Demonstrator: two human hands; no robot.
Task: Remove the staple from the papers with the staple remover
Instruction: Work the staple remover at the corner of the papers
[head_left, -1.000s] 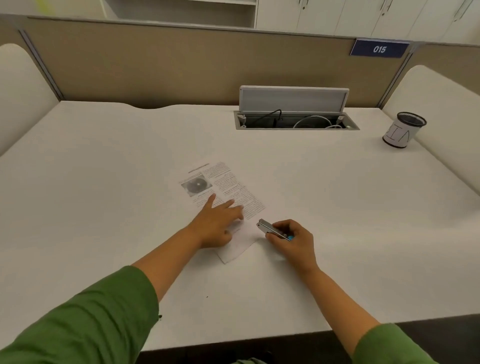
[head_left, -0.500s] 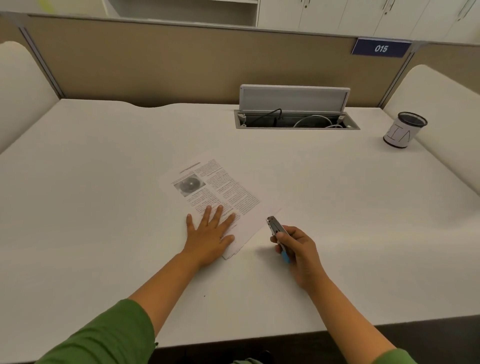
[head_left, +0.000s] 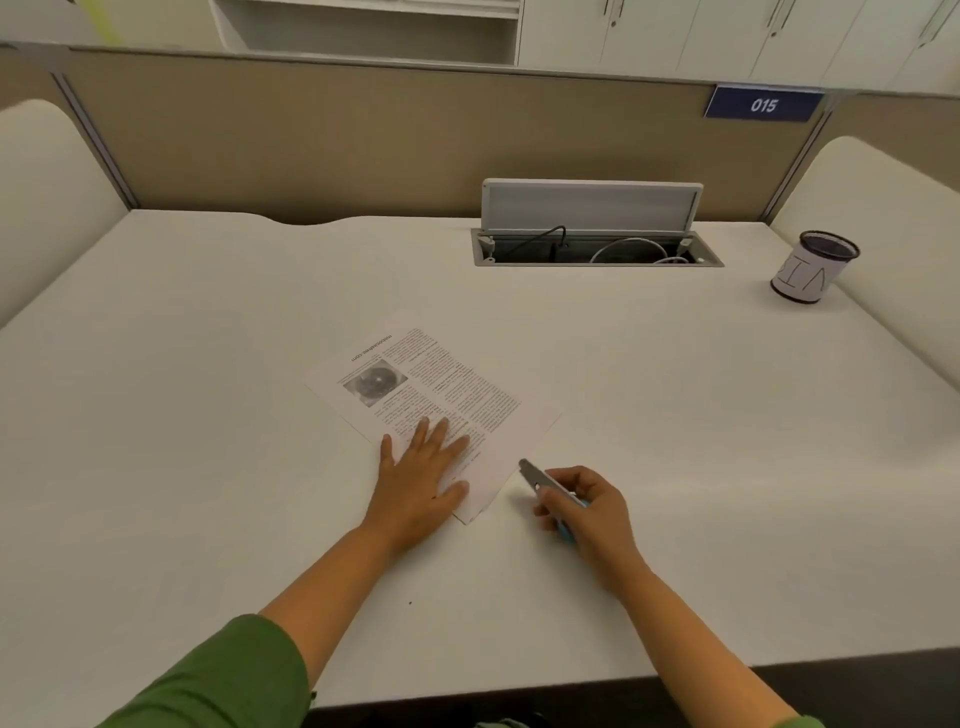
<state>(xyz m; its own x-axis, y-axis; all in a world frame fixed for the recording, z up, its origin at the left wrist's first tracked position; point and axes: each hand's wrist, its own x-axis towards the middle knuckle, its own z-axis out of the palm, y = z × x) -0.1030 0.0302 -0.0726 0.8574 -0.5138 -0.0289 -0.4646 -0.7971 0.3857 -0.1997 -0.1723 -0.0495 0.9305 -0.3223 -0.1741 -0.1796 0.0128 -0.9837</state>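
The printed papers (head_left: 441, 384) lie flat and askew on the white desk (head_left: 208, 415), text and a dark round picture facing up. My left hand (head_left: 421, 483) rests palm down, fingers spread, on their near end. My right hand (head_left: 587, 514) holds the staple remover (head_left: 543, 480), a slim silver tool with a blue rear end. Its metal tip points up-left and sits just off the papers' near right edge, not touching them. I cannot make out the staple.
An open cable hatch (head_left: 597, 249) with wires sits at the back of the desk. A black mesh pen cup (head_left: 813, 267) with a white label stands at the far right. Beige partitions wall the desk at the back and sides.
The papers have been laid out flat and turned. My left hand went from pinching the near corner to pressing flat. My right hand drew the remover back from the corner.
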